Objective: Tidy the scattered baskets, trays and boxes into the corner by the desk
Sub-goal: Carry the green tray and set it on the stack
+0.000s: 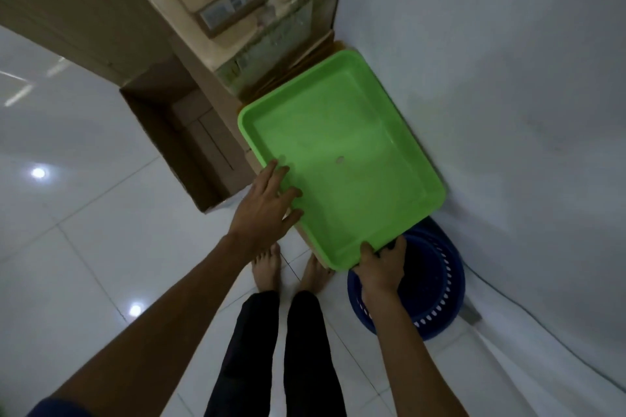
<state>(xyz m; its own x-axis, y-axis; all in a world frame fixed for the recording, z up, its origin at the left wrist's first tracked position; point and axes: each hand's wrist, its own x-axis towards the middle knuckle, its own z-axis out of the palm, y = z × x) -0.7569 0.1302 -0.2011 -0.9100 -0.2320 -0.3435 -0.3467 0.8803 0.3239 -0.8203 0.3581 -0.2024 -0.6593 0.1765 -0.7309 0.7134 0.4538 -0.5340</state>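
While our right hand (382, 264) pinches the near corner of the green tray (342, 159) and our left hand (267, 200) lies spread along its rim, it hangs by the wall above the blue basket (437, 288); light, stiff, slick, we judge—best gripped at the rims.

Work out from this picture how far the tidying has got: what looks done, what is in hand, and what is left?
Looks done: a blue basket already sits on the floor by the wall, and cardboard boxes stand stacked in the corner. In hand: the green tray is being set down there, the left hand on its near left rim and the right hand gripping its near corner. Left: letting go of the tray; no other scattered items show in this view.
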